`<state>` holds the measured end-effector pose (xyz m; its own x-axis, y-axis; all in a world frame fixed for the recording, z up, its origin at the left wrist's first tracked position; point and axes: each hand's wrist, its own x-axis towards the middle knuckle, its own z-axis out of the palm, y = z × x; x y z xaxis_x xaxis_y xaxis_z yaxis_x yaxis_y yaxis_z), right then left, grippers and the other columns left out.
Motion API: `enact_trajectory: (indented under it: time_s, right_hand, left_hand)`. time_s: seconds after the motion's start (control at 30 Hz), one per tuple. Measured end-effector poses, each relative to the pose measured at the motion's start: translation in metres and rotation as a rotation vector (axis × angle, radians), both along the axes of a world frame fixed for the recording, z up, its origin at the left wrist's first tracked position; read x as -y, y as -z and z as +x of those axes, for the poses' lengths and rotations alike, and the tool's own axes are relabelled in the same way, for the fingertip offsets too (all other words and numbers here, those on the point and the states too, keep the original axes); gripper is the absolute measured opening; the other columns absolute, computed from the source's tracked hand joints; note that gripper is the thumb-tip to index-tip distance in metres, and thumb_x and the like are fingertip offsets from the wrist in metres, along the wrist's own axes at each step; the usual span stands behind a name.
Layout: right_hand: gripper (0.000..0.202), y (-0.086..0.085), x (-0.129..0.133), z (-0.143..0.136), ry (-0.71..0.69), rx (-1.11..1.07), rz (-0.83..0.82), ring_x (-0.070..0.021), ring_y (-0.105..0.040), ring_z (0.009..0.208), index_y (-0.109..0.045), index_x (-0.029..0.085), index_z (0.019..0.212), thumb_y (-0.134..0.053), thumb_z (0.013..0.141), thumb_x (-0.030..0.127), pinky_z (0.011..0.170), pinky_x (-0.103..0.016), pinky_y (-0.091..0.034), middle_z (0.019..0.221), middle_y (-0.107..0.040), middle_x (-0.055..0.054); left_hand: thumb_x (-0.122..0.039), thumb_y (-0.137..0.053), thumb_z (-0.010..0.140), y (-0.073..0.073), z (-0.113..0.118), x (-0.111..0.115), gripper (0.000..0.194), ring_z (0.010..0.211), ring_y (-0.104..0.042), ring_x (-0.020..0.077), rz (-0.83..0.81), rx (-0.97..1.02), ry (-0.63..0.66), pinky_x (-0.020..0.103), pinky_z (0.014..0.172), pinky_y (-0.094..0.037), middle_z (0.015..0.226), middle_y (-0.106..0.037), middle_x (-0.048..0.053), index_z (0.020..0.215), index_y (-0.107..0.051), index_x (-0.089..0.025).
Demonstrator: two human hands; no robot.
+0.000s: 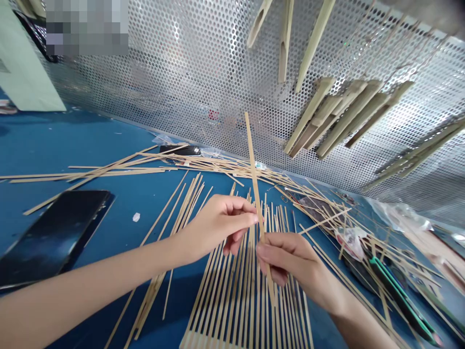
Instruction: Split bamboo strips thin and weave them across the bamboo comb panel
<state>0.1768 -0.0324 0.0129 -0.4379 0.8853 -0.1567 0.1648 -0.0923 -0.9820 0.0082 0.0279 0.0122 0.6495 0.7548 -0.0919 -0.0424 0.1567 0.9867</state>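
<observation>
On blue table [65,145], scattered bamboo strips [232,300]

Two bare forearms in view, no sleeves, cuffs or gloves visible anywhere along them. Left forearm enters from about 8 o'clock of the frame, long and slim, widening toward the lower left corner where it is cut off by the edge. Left hand [218,225] bare: no ring, no watch, no band at the wrist. Right forearm enters from about 5 o'clock, shorter stretch showing. Right hand [290,261] likewise bare, no jewellery or strap seen. Fingers slender; nails short and unpainted where they show, on the thumb of each hand. No marks, plasters or tape seen on either hand. Nothing of the torso or clothing in view.
</observation>
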Motion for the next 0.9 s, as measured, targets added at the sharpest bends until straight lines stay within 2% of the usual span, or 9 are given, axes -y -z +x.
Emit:
enact_trajectory:
  time_s: [0.1, 0.2, 0.37, 0.5, 0.63, 0.7, 0.77, 0.9]
  right_hand:
    - [0.034, 0.000, -0.002, 0.002, -0.020, -0.059, -0.027, -0.0045, -0.036, 0.045, -0.054, 0.012, 0.062, -0.052, 0.090, 0.032, 0.043, -0.019, -0.026, 0.050, -0.042, 0.004]
    - [0.034, -0.001, -0.003, 0.005, -0.028, -0.078, -0.061, -0.0045, -0.038, 0.044, -0.055, 0.012, 0.062, -0.054, 0.088, 0.032, 0.042, -0.018, -0.026, 0.050, -0.043, 0.004]
    - [0.032, -0.001, -0.004, 0.002, 0.029, -0.019, -0.029, -0.0057, -0.046, 0.046, -0.057, 0.012, 0.067, -0.053, 0.088, 0.035, 0.045, -0.017, -0.035, 0.054, -0.051, 0.001]
    - [0.032, 0.001, -0.004, -0.001, 0.105, 0.003, 0.070, -0.0055, -0.045, 0.044, -0.058, 0.013, 0.074, -0.047, 0.092, 0.037, 0.044, -0.016, -0.035, 0.051, -0.053, 0.002]
    - [0.033, 0.002, -0.004, 0.002, 0.077, -0.008, 0.028, -0.0051, -0.044, 0.044, -0.058, 0.013, 0.069, -0.047, 0.092, 0.034, 0.044, -0.016, -0.034, 0.049, -0.052, 0.002]
    - [0.034, 0.003, -0.004, 0.004, 0.063, -0.033, 0.000, -0.0048, -0.043, 0.043, -0.058, 0.013, 0.067, -0.048, 0.092, 0.033, 0.043, -0.016, -0.032, 0.048, -0.051, 0.002]
    - [0.035, 0.003, -0.004, 0.005, 0.050, -0.043, -0.021, -0.0047, -0.043, 0.042, -0.058, 0.012, 0.066, -0.048, 0.092, 0.034, 0.042, -0.017, -0.030, 0.047, -0.050, 0.003]
    - [0.035, 0.001, -0.003, 0.005, 0.046, -0.027, -0.038, -0.0050, -0.043, 0.042, -0.057, 0.012, 0.065, -0.048, 0.091, 0.034, 0.042, -0.018, -0.028, 0.046, -0.049, 0.003]
  left_hand:
    - [-0.016, -0.048, 0.086, 0.003, 0.001, 0.000, 0.014, 0.032, -0.044, 0.0042, -0.044, 0.103, 0.021, 0.010, 0.030, -0.037, 0.041, -0.043, -0.010, 0.093, -0.060, -0.014]
    - [-0.017, -0.048, 0.086, 0.007, 0.000, 0.000, 0.014, 0.031, -0.043, 0.0033, -0.056, 0.178, 0.034, 0.009, 0.029, -0.036, 0.043, -0.042, -0.009, 0.090, -0.061, -0.014]
    - [-0.018, -0.046, 0.088, 0.002, -0.001, 0.003, 0.015, 0.033, -0.044, 0.0046, -0.003, 0.089, 0.053, 0.011, 0.032, -0.037, 0.043, -0.042, -0.009, 0.088, -0.060, -0.015]
    - [-0.019, -0.048, 0.087, -0.003, 0.000, 0.003, 0.015, 0.041, -0.047, 0.0060, 0.134, -0.028, 0.043, 0.014, 0.040, -0.040, 0.047, -0.048, -0.006, 0.086, -0.063, -0.015]
    - [-0.023, -0.055, 0.084, -0.004, 0.000, 0.001, 0.013, 0.066, -0.053, 0.0083, 0.317, -0.065, -0.045, 0.016, 0.061, -0.044, 0.074, -0.061, -0.001, 0.088, -0.066, -0.017]
    - [-0.021, -0.055, 0.085, -0.003, 0.000, 0.000, 0.014, 0.078, -0.057, 0.0107, 0.274, -0.022, -0.013, 0.020, 0.073, -0.046, 0.085, -0.065, 0.000, 0.092, -0.066, -0.017]
    - [-0.019, -0.054, 0.085, -0.003, -0.001, 0.000, 0.014, 0.083, -0.059, 0.0119, 0.192, 0.023, 0.029, 0.022, 0.080, -0.047, 0.087, -0.066, 0.001, 0.093, -0.066, -0.016]
    - [-0.017, -0.056, 0.084, -0.002, -0.001, 0.002, 0.013, 0.077, -0.060, 0.0099, 0.166, 0.051, 0.000, 0.020, 0.076, -0.049, 0.080, -0.067, -0.002, 0.087, -0.068, -0.017]
